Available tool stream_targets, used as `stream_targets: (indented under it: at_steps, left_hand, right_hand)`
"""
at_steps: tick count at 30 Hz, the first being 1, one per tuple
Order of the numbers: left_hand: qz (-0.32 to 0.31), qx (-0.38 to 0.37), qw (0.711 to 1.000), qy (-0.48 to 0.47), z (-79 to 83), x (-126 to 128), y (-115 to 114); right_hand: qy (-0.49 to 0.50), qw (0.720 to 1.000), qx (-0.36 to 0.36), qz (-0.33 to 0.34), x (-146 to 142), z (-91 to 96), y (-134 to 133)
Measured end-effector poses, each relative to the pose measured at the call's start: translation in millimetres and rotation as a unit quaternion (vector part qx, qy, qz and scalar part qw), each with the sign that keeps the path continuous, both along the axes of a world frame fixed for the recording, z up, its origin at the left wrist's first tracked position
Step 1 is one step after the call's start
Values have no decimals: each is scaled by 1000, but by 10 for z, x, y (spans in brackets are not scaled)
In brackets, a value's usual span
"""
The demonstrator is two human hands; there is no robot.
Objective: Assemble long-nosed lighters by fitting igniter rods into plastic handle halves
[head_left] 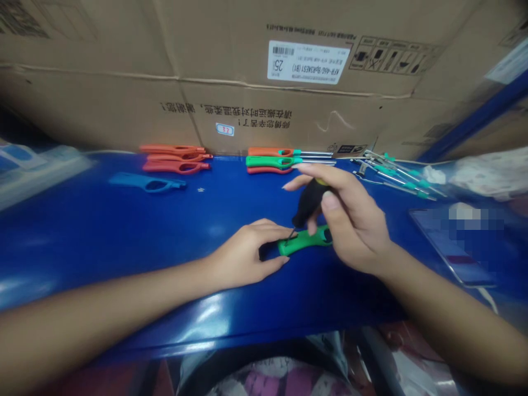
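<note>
Head view: left hand (247, 254) pinches the left end of green plastic handle (307, 240), which lies flat at centre of blue table (103, 231); right hand (357, 228) closed round black screwdriver (310, 202), tip down on the handle; handle looks light, stiff, slick, apt to skid, best gripped by its sides; orange handles (175, 158) at 11 o'clock; metal rods (391, 173) at 1 o'clock
</note>
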State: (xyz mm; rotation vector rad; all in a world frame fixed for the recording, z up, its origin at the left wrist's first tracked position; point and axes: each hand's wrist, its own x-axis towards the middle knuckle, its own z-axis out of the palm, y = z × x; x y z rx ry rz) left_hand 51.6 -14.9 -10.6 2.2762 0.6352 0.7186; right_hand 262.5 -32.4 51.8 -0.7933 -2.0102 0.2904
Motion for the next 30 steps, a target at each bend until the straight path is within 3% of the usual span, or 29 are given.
stream_targets:
  at_steps: [2,5,7,10,12,16,17,22,24,27,28,30]
  left_hand:
    - [-2,1,1000,0,12,2,-4]
    - [-4,-1,1000,-2,27,9,-6]
    - [-3,-3,1000,-7,31,13,-5]
    - [-2,-4,1000,-16,26,13,-3]
    - [-4,-3,1000,-17,17,9,-2]
    - [-7,0,1000,-12,8,0,-1]
    - [-5,1,1000,-12,8,0,-2]
    - [-3,-3,1000,-8,11,9,-2]
    - [-4,-6,1000,-7,5,10,1]
    - [-4,-4,1000,-10,-7,7,7]
    - [-2,-4,1000,-10,-9,6,8]
    - [-1,-7,1000,-11,-11,7,7]
  right_hand:
    - [5,999,-27,23,-12,8,-5]
    - [-12,996,88,-13,-10,13,3]
    - [-20,992,120,-33,-8,8,0]
    - [-5,1000,3,-7,-13,-1,-12]
    - [5,1000,-27,7,-15,2,-10]
    - [-13,990,135,-30,-6,29,5]
    - [-15,989,145,-32,-8,38,0]
    - [7,999,-35,24,-39,80,-52]
    - [12,1000,2,8,-43,86,-46]
    - [-1,989,141,-35,-30,77,-15]
    - [-7,987,153,-40,-26,71,-7]
    - [-5,995,93,-29,-21,57,-2]
